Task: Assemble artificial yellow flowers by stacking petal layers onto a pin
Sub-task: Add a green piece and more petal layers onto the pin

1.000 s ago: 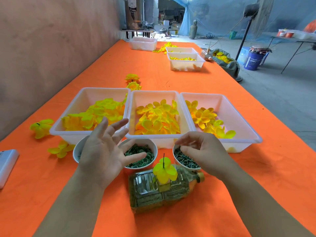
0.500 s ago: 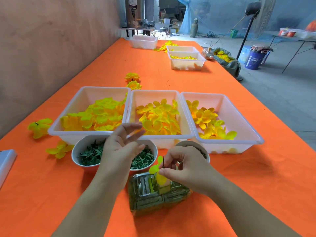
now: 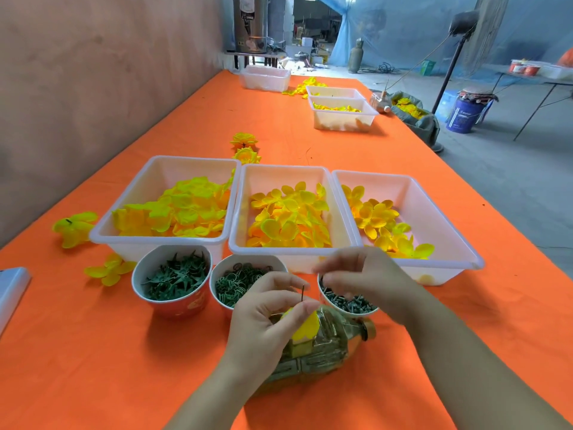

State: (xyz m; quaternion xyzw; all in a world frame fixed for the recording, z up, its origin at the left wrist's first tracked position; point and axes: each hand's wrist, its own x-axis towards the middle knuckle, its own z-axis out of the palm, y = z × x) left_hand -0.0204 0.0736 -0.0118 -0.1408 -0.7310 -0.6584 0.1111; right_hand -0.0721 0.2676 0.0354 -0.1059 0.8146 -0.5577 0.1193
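Note:
A clear plastic bottle lies on the orange table with a thin dark pin standing up from it. A yellow petal layer sits on the pin. My left hand pinches this petal layer at the pin's base, thumb and fingers curled round it. My right hand hovers, blurred, just above the bowl of small dark pieces, fingertips bunched and pointing left. I cannot make out anything between them. Three white trays hold yellow petals: left, middle, right.
A bowl of green star-shaped calyxes and a bowl of green rings stand left of the bottle. Finished yellow flowers lie on the table at left and behind the trays. More trays stand far back.
My left hand came down from over the ring bowl onto the petal layer at the pin. My right hand left the pin and moved up and right, over the bowl of dark pieces.

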